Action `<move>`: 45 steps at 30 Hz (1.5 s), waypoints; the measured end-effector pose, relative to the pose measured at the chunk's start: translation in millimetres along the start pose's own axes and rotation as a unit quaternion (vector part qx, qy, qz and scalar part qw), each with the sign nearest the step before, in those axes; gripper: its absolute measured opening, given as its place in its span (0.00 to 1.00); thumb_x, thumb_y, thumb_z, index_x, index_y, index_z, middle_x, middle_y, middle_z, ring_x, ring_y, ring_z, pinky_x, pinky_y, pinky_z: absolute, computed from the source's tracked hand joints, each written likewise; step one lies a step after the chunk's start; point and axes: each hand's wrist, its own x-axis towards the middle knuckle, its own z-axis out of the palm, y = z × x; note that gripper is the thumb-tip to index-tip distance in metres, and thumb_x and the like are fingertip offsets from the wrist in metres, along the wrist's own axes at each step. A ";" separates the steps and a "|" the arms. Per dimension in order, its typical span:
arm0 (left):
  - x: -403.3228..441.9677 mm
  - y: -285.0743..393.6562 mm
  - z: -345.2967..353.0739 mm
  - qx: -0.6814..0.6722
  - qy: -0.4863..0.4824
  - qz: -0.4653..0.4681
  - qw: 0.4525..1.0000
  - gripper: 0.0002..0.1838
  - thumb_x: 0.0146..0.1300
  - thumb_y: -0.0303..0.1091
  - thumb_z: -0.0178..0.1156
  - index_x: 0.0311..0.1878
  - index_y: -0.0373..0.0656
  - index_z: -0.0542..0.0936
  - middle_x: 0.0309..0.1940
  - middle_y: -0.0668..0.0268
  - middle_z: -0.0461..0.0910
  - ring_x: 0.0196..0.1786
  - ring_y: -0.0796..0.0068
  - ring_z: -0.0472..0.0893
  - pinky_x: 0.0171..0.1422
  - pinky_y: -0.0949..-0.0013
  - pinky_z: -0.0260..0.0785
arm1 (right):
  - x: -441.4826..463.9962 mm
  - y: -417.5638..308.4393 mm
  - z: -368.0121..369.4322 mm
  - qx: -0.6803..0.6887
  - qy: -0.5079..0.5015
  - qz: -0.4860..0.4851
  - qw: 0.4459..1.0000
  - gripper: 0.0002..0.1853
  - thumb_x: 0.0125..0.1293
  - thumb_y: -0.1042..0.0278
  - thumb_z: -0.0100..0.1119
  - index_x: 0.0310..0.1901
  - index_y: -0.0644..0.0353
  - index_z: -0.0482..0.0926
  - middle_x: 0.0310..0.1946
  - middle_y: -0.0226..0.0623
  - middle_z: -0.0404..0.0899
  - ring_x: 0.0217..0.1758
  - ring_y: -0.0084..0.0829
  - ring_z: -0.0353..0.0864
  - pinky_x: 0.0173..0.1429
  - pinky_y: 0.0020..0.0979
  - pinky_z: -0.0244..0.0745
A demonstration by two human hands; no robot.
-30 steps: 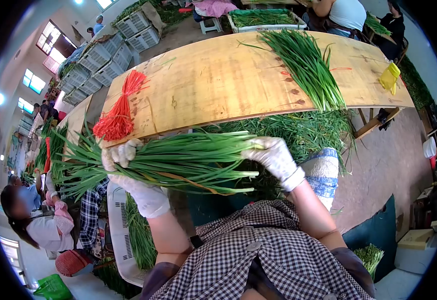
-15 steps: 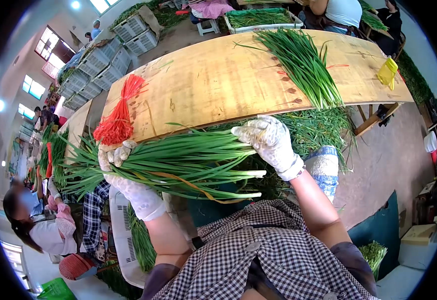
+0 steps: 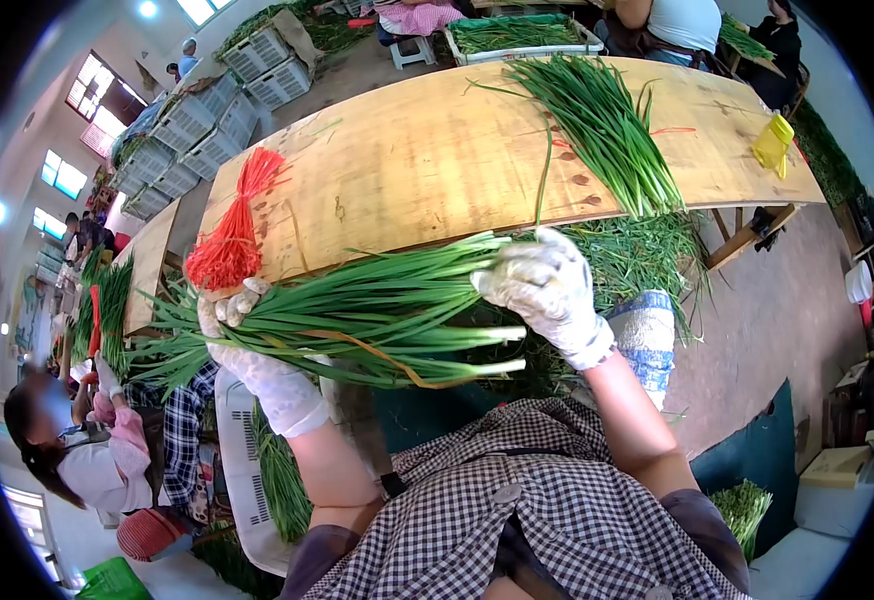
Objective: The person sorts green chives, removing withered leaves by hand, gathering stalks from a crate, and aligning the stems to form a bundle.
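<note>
"What does the bunch of greens (image 3: 347, 300) look like?"
"Long, flat green blades, loosely gathered, with one withered brownish blade (image 3: 362, 343) curving along the near side."
"Which way does it lie?"
"Sideways: leafy tips splayed to the left, stalks to the right, where a couple of pale stalk ends (image 3: 502, 367) jut out."
"And where is it?"
"Held up along the table's (image 3: 397, 150) near edge, the tips reaching past the near left corner."
</note>
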 end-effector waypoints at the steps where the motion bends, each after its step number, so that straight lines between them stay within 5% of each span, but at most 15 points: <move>1: 1.9 1.3 -1.2 0.001 -0.002 0.001 1.000 0.18 0.68 0.35 0.52 0.20 0.47 0.67 0.13 0.73 0.64 0.23 0.75 0.70 0.50 0.64 0.71 | -4.6 5.1 13.5 0.013 0.017 -0.038 0.999 0.17 0.47 0.67 0.69 0.42 0.38 0.83 0.36 0.19 0.77 0.43 0.28 0.80 0.59 0.37 0.70; 11: 4.8 5.8 -7.9 -0.012 -0.054 -0.041 0.998 0.17 0.70 0.37 0.49 0.22 0.47 0.67 0.19 0.72 0.69 0.26 0.76 0.70 0.54 0.66 0.67 | -10.5 3.4 19.9 0.154 0.038 0.051 0.986 0.11 0.52 0.68 0.67 0.39 0.47 0.83 0.40 0.25 0.82 0.45 0.31 0.80 0.56 0.37 0.72; 12: 5.0 9.3 -6.5 -0.041 -0.063 -0.048 0.996 0.17 0.69 0.38 0.50 0.22 0.47 0.68 0.19 0.72 0.69 0.27 0.77 0.71 0.55 0.66 0.67 | -18.0 0.1 25.7 0.294 0.083 0.203 0.930 0.07 0.56 0.67 0.66 0.38 0.51 0.84 0.37 0.30 0.84 0.42 0.34 0.81 0.54 0.35 0.74; 15: 15.1 33.8 -26.0 -0.033 -0.125 -0.046 0.991 0.16 0.67 0.39 0.54 0.22 0.50 0.67 0.22 0.74 0.70 0.34 0.79 0.72 0.57 0.67 0.65 | -39.9 27.3 8.4 0.082 -0.052 0.446 0.890 0.09 0.57 0.68 0.68 0.39 0.58 0.84 0.34 0.33 0.85 0.45 0.30 0.83 0.53 0.31 0.76; 17: -20.4 16.7 42.3 0.016 0.093 0.036 0.995 0.15 0.67 0.37 0.53 0.21 0.49 0.69 0.16 0.74 0.70 0.26 0.77 0.71 0.49 0.67 0.69 | -67.3 43.3 8.8 0.161 -0.118 0.503 0.841 0.17 0.57 0.67 0.69 0.49 0.58 0.81 0.41 0.36 0.84 0.50 0.30 0.81 0.54 0.32 0.75; 19: -2.1 19.3 14.5 -0.111 -0.018 -0.047 0.993 0.15 0.66 0.37 0.54 0.21 0.49 0.69 0.16 0.74 0.70 0.26 0.78 0.72 0.50 0.68 0.69 | -39.9 16.8 9.8 0.506 -0.033 0.488 0.710 0.32 0.58 0.64 0.68 0.64 0.58 0.68 0.56 0.41 0.75 0.52 0.30 0.79 0.53 0.31 0.75; 21: 13.3 12.8 -9.9 -0.133 -0.112 -0.050 0.983 0.16 0.65 0.38 0.56 0.21 0.50 0.68 0.17 0.74 0.70 0.27 0.80 0.71 0.51 0.70 0.68 | -7.0 -11.3 1.9 0.608 -0.083 0.439 0.656 0.23 0.62 0.65 0.64 0.59 0.60 0.74 0.49 0.39 0.79 0.49 0.28 0.80 0.50 0.29 0.76; 27: 9.1 18.8 41.1 -0.004 -0.123 0.149 0.981 0.20 0.69 0.38 0.50 0.17 0.50 0.65 0.15 0.72 0.69 0.27 0.74 0.72 0.59 0.65 0.66 | 0.3 -21.3 -25.1 0.683 -0.103 0.368 0.623 0.10 0.63 0.67 0.60 0.37 0.67 0.82 0.30 0.41 0.82 0.32 0.24 0.82 0.38 0.26 0.78; 31: 20.1 24.6 57.1 -0.015 -0.009 0.137 0.990 0.21 0.69 0.38 0.50 0.17 0.47 0.67 0.15 0.70 0.69 0.26 0.73 0.72 0.59 0.63 0.69 | -28.0 16.5 -22.7 0.661 0.035 0.448 0.601 0.19 0.64 0.70 0.58 0.56 0.66 0.74 0.43 0.43 0.82 0.45 0.30 0.81 0.50 0.28 0.78; 33: 31.0 20.6 52.3 -0.053 -0.032 0.085 0.994 0.20 0.69 0.38 0.51 0.18 0.46 0.68 0.16 0.68 0.69 0.26 0.73 0.72 0.59 0.62 0.70 | -19.4 10.8 -12.8 0.541 -0.083 0.437 0.714 0.28 0.64 0.72 0.58 0.66 0.63 0.65 0.59 0.42 0.73 0.60 0.34 0.74 0.63 0.32 0.69; 34: 31.6 13.9 54.5 -0.043 -0.014 0.082 0.996 0.20 0.69 0.38 0.51 0.18 0.45 0.68 0.16 0.67 0.70 0.26 0.72 0.72 0.58 0.61 0.71 | -18.2 5.9 -9.5 0.657 -0.069 0.449 0.601 0.33 0.64 0.73 0.58 0.70 0.61 0.58 0.66 0.39 0.65 0.66 0.31 0.67 0.70 0.33 0.60; 35: 31.5 7.1 56.7 -0.034 0.004 0.078 0.996 0.20 0.69 0.38 0.51 0.18 0.45 0.68 0.16 0.66 0.70 0.26 0.71 0.72 0.57 0.61 0.72 | -21.7 3.5 0.0 0.733 -0.030 0.426 0.530 0.35 0.63 0.74 0.58 0.71 0.60 0.56 0.66 0.37 0.65 0.66 0.30 0.68 0.68 0.32 0.62; 37: 35.3 -1.3 54.6 -0.026 0.021 0.075 0.997 0.21 0.68 0.38 0.51 0.18 0.44 0.68 0.16 0.65 0.70 0.26 0.69 0.72 0.56 0.60 0.73 | -13.7 -0.6 15.5 0.646 -0.070 0.439 0.620 0.35 0.64 0.74 0.58 0.71 0.60 0.56 0.65 0.37 0.67 0.63 0.31 0.71 0.65 0.30 0.66; 41: 41.2 -5.0 55.8 -0.025 0.030 0.050 0.998 0.21 0.68 0.40 0.51 0.18 0.44 0.68 0.16 0.63 0.70 0.26 0.66 0.72 0.56 0.59 0.73 | -6.2 0.8 15.5 0.738 0.008 0.429 0.521 0.34 0.64 0.75 0.56 0.71 0.60 0.55 0.60 0.36 0.72 0.53 0.29 0.79 0.58 0.29 0.74; 45: 41.2 -4.2 58.1 -0.033 0.031 0.047 0.998 0.21 0.67 0.41 0.53 0.17 0.45 0.68 0.17 0.63 0.70 0.26 0.65 0.71 0.51 0.60 0.72 | -0.4 -0.8 0.1 0.671 -0.006 0.488 0.558 0.28 0.65 0.76 0.54 0.68 0.62 0.62 0.56 0.34 0.75 0.47 0.21 0.78 0.55 0.26 0.75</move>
